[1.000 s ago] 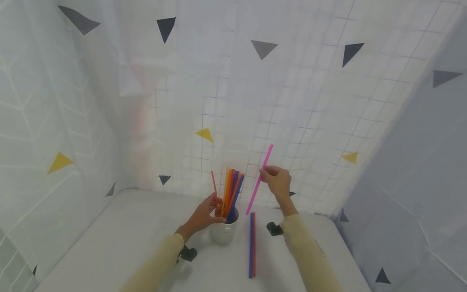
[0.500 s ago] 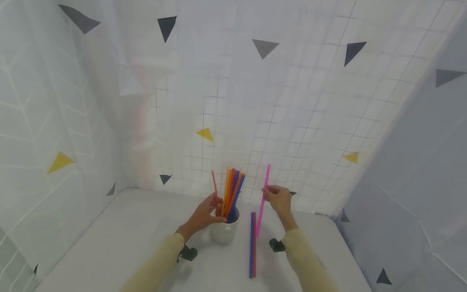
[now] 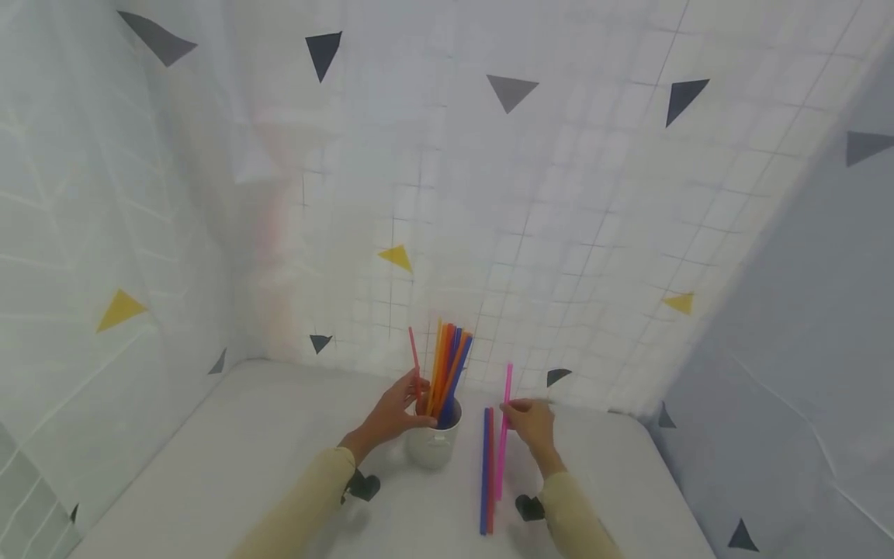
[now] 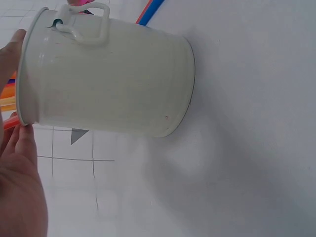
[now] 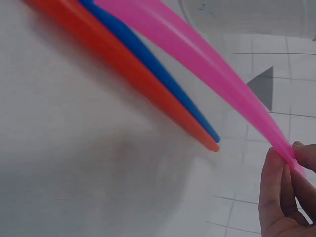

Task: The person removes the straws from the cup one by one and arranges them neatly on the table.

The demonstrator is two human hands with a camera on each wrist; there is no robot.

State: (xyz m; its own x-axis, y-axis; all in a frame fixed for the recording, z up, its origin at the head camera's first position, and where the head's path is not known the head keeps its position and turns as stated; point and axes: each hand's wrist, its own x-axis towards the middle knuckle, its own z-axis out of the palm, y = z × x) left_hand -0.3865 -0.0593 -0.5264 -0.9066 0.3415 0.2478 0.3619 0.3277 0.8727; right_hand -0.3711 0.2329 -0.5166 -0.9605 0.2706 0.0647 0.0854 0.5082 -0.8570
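Observation:
My left hand holds a white mug by its rim, thumb and fingers on opposite sides. The mug stands upright, its handle facing front. Orange, yellow, red and blue straws lean inside it; a thin red one rises beside my left fingers. Between thumb and fingertips, my right hand pinches a pink straw near its upper part. This straw slants just right of a red straw and a blue straw, which lie side by side on the table.
The white table meets a patterned sheet hung behind it, with more sheeting on the left and right sides. Dark devices are worn at both wrists.
My right hand has come down with the pink straw, from above the table to beside the red and blue straws. The left hand has stayed at the mug.

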